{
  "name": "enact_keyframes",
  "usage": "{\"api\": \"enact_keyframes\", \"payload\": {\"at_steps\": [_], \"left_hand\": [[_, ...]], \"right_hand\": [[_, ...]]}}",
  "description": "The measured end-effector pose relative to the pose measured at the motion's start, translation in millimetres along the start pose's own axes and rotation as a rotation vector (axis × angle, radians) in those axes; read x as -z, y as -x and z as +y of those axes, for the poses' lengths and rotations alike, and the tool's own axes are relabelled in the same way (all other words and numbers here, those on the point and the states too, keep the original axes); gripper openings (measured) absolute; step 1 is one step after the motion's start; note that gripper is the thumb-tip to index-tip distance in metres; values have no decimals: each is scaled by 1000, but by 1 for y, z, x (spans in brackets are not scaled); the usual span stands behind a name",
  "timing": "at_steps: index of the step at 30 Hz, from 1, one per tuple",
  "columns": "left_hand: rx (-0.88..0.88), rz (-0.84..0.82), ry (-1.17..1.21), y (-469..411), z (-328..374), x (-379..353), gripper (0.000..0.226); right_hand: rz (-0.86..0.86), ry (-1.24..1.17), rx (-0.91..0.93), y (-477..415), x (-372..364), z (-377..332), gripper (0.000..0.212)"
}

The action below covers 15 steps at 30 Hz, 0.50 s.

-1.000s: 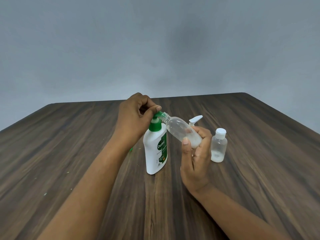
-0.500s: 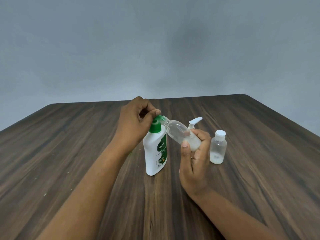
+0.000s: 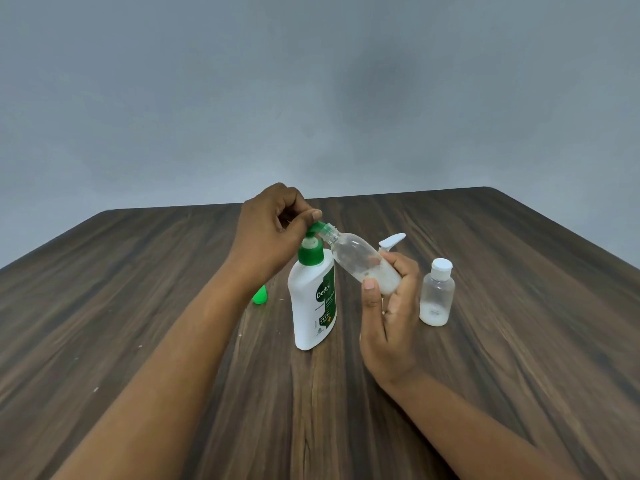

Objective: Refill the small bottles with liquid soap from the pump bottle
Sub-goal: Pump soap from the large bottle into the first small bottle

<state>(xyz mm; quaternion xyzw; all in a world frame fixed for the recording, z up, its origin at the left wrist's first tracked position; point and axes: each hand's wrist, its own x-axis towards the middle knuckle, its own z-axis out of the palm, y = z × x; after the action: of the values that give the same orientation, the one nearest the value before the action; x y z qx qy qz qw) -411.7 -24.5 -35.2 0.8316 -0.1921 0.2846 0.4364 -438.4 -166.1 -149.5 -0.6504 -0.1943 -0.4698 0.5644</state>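
Observation:
A white pump bottle [image 3: 311, 303] with a green collar and pump head stands upright at the table's middle. My left hand [image 3: 270, 233] is closed over the pump head from the left, thumb on top. My right hand [image 3: 388, 306] holds a small clear bottle [image 3: 360, 261], uncapped and tilted, its open neck against the green nozzle. White soap sits at this bottle's bottom end. A second small clear bottle [image 3: 437, 296] with a white cap stands upright to the right, a little soap inside. A white pump cap [image 3: 391, 241] shows behind my right hand.
A small green cap [image 3: 259, 295] lies on the dark wooden table [image 3: 519, 341] left of the pump bottle, partly behind my left forearm. A grey wall rises beyond the table's far edge.
My left hand has lifted slightly and the pump head has come up. The tilted bottle stays at the nozzle. The view has shifted a little.

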Motion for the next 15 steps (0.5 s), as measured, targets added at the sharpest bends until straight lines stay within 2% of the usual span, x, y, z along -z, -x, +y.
{"api": "enact_keyframes", "payload": {"at_steps": [4, 8, 15], "left_hand": [[23, 68, 105, 11, -6, -7, 19], [12, 101, 97, 12, -2, -8, 16], [-30, 23, -39, 0, 4, 3, 23]], "right_hand": [[20, 15, -10, 2, 1, 2, 23], [28, 17, -19, 1, 1, 2, 22], [3, 13, 6, -2, 1, -3, 24]]}}
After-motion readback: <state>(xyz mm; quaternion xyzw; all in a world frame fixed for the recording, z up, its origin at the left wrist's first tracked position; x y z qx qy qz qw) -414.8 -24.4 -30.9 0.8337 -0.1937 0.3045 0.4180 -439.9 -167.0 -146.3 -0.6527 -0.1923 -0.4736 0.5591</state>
